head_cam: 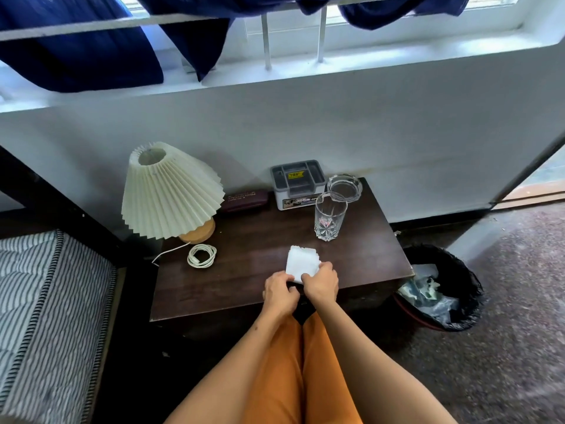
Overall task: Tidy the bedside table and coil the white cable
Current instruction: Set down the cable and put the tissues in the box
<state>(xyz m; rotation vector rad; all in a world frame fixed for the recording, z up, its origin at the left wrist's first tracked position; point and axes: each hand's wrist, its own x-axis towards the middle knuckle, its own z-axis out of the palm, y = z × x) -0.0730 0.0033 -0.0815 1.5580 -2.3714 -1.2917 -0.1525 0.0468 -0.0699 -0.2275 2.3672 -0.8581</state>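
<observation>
The coiled cable [201, 255] lies left of centre on the dark table [244, 286], below the lamp [171, 191]. At centre, both hands, left [279, 293] and right [321, 283], pinch a white tissue [302, 263]. A glass [329, 216] stands behind it; a bin [440, 289] sits on the floor at right.

The bedside table [214, 289] has bare wood in its middle, in front of the lamp [171, 191], wide enough for a hand to pass. Right of the lamp, along the wall, stand a dark case [244, 200], a grey box [298, 183] and a glass ashtray [344, 185]. A tall glass [330, 216] stands just in front of the ashtray. The coiled white cable [201, 255] lies just in front of the lamp. A white tissue [302, 263] lies near the front edge.
</observation>
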